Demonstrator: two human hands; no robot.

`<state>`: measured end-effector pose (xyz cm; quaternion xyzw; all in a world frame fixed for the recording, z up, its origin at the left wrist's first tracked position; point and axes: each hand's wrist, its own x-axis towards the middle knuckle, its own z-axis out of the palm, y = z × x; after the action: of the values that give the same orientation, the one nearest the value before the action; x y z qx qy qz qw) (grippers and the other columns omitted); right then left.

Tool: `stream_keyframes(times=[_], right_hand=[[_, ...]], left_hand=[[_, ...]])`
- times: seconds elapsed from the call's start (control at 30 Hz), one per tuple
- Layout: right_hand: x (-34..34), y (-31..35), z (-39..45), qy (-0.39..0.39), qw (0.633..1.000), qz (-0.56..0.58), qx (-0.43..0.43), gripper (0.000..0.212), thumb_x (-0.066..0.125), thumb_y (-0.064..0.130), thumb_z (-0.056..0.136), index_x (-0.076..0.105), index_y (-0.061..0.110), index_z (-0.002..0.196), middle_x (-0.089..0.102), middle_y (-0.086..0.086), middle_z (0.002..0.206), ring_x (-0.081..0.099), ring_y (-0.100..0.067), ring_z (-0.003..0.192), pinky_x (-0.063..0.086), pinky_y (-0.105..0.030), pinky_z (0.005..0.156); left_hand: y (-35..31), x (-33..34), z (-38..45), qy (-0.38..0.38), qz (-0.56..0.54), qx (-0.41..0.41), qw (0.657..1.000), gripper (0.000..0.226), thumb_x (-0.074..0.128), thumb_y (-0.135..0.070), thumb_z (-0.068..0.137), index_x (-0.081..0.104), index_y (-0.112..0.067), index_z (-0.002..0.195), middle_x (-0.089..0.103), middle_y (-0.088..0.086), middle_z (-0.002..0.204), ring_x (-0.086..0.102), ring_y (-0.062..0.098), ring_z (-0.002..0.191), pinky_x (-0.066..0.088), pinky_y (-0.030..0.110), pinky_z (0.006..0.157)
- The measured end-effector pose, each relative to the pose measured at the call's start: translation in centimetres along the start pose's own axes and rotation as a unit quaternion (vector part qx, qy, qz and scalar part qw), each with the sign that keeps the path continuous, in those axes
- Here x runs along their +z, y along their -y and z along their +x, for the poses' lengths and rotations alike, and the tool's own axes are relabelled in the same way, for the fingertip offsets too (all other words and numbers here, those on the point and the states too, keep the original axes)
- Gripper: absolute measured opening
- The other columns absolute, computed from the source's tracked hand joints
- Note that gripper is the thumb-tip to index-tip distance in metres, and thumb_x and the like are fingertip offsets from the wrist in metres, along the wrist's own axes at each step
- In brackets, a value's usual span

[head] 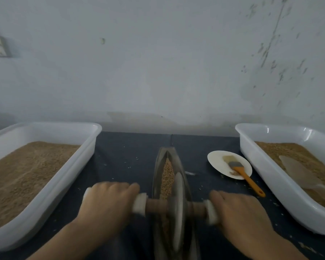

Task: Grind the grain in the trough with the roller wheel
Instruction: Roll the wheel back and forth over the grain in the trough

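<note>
A long, narrow metal trough (159,162) runs away from me down the middle of the dark table, with tan grain (167,175) lying in its groove. The grey roller wheel (177,207) stands on edge in the near half of the trough. A wooden axle (156,205) passes through it, with white padded grips at both ends. My left hand (109,199) grips the left end of the axle. My right hand (238,211) grips the right end. Both hands and the wheel are blurred by motion.
A white tub (68,128) of grain sits at the left. At the right, a second white tub (266,152) of grain holds a pale scoop (300,171). A white plate (218,158) carrying an orange-handled brush (246,177) lies between trough and right tub. The wall is close behind.
</note>
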<state>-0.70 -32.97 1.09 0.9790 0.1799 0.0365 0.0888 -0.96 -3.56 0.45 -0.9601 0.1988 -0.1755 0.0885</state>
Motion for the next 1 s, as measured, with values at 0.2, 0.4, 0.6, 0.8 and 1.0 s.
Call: stream_keyframes(times=[0.2,0.4,0.6,0.8,1.0], right_hand=[[0.7,-1.5,10.1,-0.159,0.985,-0.061,0.015,0.028,0.072,0.029,0.077,0.051,0.023,0.094,0.064,0.003,0.087,0.061,-0.018,0.071,0.046,-0.03,0.059],[1.4,-1.7,7.1,-0.098,0.995,0.027,-0.001,0.031,0.068,0.037,0.081,0.04,0.032,0.095,0.057,0.01,0.086,0.052,-0.009,0.071,0.042,-0.026,0.065],[0.4,-1.3,-1.4,0.041,0.997,0.059,-0.039,0.029,0.056,0.047,0.082,0.031,0.045,0.096,0.05,0.018,0.096,0.053,-0.005,0.094,0.044,-0.029,0.084],[2.4,-1.4,3.4,-0.064,0.997,0.027,-0.016,0.035,0.069,0.043,0.074,0.038,0.039,0.09,0.06,0.011,0.088,0.053,-0.007,0.073,0.038,-0.026,0.062],[2.6,-2.1,11.1,-0.154,0.986,0.027,0.056,0.025,0.063,0.039,0.083,0.041,0.029,0.091,0.064,0.004,0.086,0.06,-0.018,0.07,0.04,-0.031,0.058]], left_hand=[[3.2,4.2,8.4,-0.022,0.016,-0.136,0.99,0.023,0.056,-0.045,0.085,0.04,-0.03,0.078,0.051,-0.009,0.07,0.05,0.017,0.062,0.032,0.029,0.056],[1.6,2.3,5.8,0.011,0.024,-0.113,0.993,0.026,0.056,-0.045,0.086,0.034,-0.033,0.08,0.041,-0.011,0.067,0.043,0.013,0.061,0.03,0.029,0.057],[-1.1,-3.2,-2.3,0.004,-0.038,0.008,0.999,0.051,0.087,-0.039,0.035,0.047,-0.034,0.066,0.048,-0.014,0.054,0.051,0.008,0.044,0.021,0.019,0.048],[0.2,-0.4,1.9,0.047,0.04,-0.048,0.997,0.036,0.08,-0.045,0.062,0.051,-0.033,0.081,0.061,-0.011,0.074,0.061,0.01,0.064,0.04,0.025,0.054],[2.7,2.0,9.8,-0.013,0.102,-0.12,0.987,0.024,0.061,-0.037,0.084,0.038,-0.03,0.081,0.062,-0.01,0.082,0.054,0.014,0.065,0.029,0.029,0.056]])
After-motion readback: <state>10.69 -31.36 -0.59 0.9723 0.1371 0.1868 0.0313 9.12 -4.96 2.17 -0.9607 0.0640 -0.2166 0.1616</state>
